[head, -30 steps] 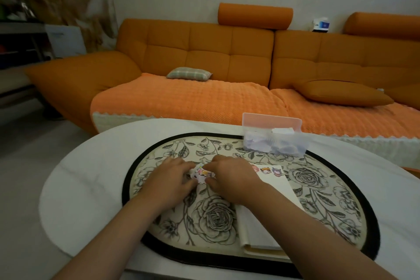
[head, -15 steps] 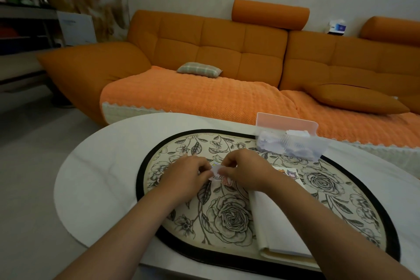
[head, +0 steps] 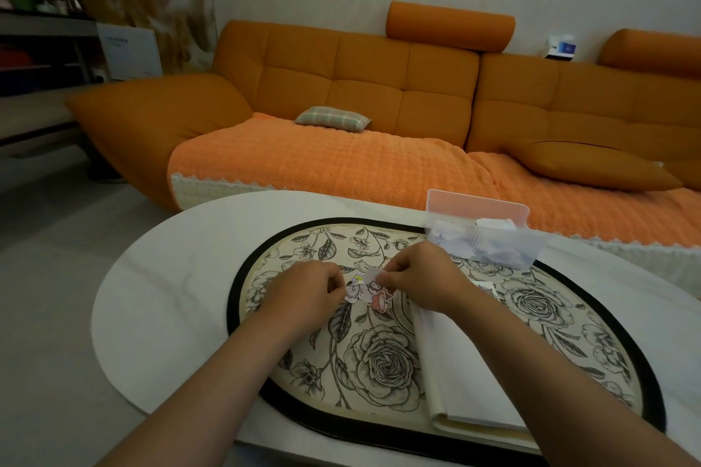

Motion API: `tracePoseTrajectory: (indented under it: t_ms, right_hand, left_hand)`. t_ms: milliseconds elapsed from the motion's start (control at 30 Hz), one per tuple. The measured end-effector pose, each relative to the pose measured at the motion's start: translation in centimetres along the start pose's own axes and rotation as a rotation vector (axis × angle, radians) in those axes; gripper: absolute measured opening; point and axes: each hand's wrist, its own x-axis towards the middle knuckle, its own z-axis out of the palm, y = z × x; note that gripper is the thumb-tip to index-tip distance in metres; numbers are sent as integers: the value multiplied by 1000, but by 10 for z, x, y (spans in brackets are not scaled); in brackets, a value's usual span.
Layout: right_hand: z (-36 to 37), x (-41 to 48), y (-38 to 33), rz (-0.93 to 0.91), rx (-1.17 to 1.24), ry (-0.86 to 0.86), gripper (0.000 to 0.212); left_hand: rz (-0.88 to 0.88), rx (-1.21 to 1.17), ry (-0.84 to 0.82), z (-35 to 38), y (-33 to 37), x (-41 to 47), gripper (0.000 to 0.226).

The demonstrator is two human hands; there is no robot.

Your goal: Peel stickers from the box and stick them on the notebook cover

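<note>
Between my two hands hangs a small cartoon sticker (head: 367,291), pink and white, just above the floral mat. My left hand (head: 303,294) pinches its left side with curled fingers. My right hand (head: 421,279) pinches a white edge at its top right. The white notebook (head: 461,372) lies closed on the mat under my right forearm, which hides much of its cover; a few stickers (head: 489,290) show on its far end. The clear plastic box (head: 483,239), lid up, stands behind the notebook with white sticker pieces inside.
An oval floral mat (head: 379,356) with a black border lies on the white oval table (head: 159,299). An orange sofa (head: 341,125) with a small checked cushion (head: 333,119) runs along the far side. Grey floor lies to the left.
The view has shifted a little and the hands sit slightly higher. The sticker shows more between the hands, with more of its pink and white figure uncovered.
</note>
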Motion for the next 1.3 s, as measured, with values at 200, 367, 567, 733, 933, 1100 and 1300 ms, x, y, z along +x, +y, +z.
tracePoseTrajectory:
  t_ms: [200,367,567,733,933,1100,1300]
  right_hand:
    - [4,1,0,-40,31,-5,24]
    - [3,1,0,-42,49,-43,24]
    - [6,-2,-2,-61,10,-46,16]
    - [1,-7,-7,-50,4,-8,22]
    - [-22,-25,-11,156,605,-88,25]
    - [-35,-37,0,164,716,-110,12]
    - [-43,-46,15,120,718,9,11]
  left_hand:
    - [42,-150,58,4,10,4,30]
    - [-48,-376,70,5,18,8,7]
    - [-122,-416,181,-1,16,10,5]
    - [-74,-430,206,-6,19,3,7]
    - [20,-523,199,-11,35,-7,13]
    - [36,-632,182,-10,51,-9,23]
    - [28,-823,145,-3,75,-7,17]
